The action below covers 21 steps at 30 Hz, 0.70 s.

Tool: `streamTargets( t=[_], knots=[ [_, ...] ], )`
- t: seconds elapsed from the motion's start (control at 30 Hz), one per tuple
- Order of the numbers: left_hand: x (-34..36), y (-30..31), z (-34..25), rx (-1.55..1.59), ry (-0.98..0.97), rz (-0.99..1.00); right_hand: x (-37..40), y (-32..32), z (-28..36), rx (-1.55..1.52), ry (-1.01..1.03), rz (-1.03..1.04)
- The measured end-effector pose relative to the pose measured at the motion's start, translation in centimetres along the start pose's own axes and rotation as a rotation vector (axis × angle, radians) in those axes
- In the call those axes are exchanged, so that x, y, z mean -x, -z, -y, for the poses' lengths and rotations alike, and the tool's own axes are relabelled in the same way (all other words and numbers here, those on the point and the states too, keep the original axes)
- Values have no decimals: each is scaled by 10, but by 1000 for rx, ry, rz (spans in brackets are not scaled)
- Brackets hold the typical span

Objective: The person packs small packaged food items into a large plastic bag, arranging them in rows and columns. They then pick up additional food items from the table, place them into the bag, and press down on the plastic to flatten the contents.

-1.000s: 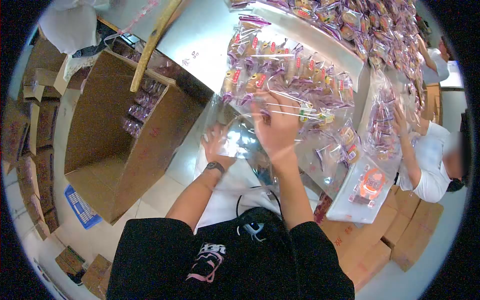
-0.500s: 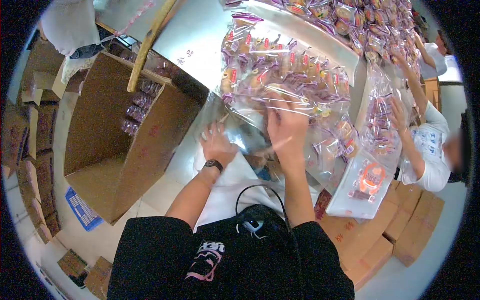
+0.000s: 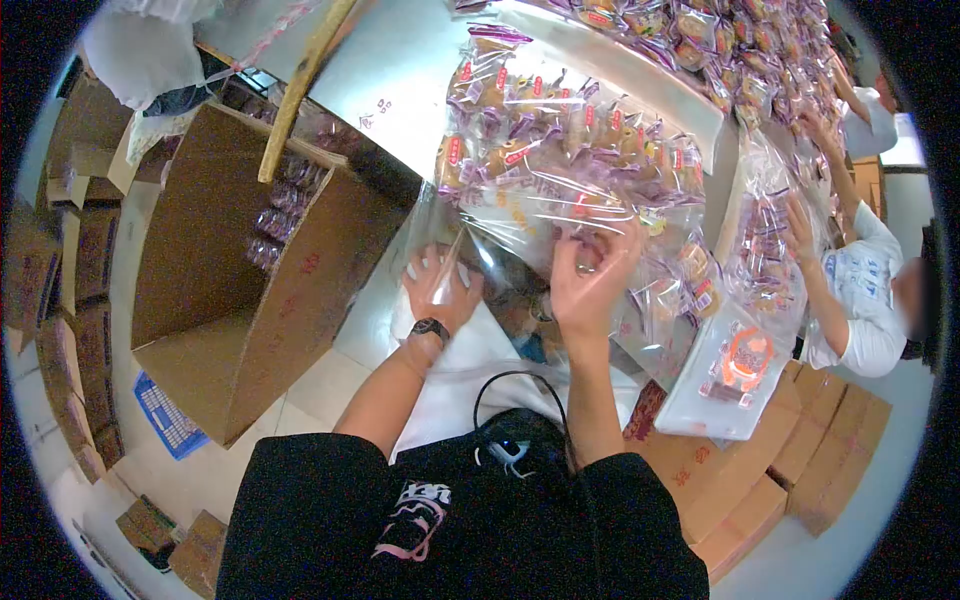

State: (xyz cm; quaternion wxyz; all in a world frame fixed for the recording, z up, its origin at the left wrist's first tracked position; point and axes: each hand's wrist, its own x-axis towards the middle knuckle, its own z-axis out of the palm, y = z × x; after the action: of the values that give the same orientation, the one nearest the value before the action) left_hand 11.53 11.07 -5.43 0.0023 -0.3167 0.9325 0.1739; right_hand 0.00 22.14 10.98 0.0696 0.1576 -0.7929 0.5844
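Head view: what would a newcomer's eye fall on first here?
Probably the shiny clear bag at upper centre, full of purple-edged packets, with the right hand at its near side and the left hand spread lower left. Next come the open cardboard box at left and the heap of similar packets at upper right.

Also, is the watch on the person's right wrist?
No, the watch is on the wrist of the left hand; the right hand wears none.

Pale tiled floor (image 3: 285, 410) lies at near left; a shiny metal table (image 3: 395, 75), perhaps steel, catches light beyond.
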Motion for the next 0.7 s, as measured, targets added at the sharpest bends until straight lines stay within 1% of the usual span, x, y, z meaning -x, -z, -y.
streamTargets(
  t=[0.03, 0.07, 0.13, 0.2, 0.23, 0.27, 0.37, 0.4, 0.5, 0.53, 0.63, 0.7],
  knots=[
    [1, 4, -3, 18, 17, 39, 3, -2, 5, -140, -127, -49],
    [0, 6, -7, 28, 31, 0, 5, -1, 0, 33, -62, 25],
    [0, 4, -11, 3, 33, 38, 0, -9, -11, 364, 76, 162],
    [-2, 4, -7, -31, 43, 68, -11, -19, -15, 478, 332, 99],
    [-2, 4, -4, -54, 26, 44, -17, -24, -15, 536, 458, 70],
    [0, 3, -3, -73, 8, 23, -20, -29, -14, 546, 465, 118],
    [2, 4, -5, -48, -6, 20, -18, -43, -2, 665, 505, 102],
    [0, 5, -5, -31, -5, 22, -17, -48, -8, 615, 475, 65],
    [-2, 0, -5, -28, 4, -7, -22, -47, -21, 581, 469, 41],
    [-2, -4, -3, -53, -4, -16, -21, -44, -20, 550, 500, 35],
    [0, -11, 3, -103, -8, -16, -15, -33, -26, 456, 482, 96],
    [-2, -12, 2, -102, 4, -2, -15, -28, -29, 429, 489, 195]
  ],
)
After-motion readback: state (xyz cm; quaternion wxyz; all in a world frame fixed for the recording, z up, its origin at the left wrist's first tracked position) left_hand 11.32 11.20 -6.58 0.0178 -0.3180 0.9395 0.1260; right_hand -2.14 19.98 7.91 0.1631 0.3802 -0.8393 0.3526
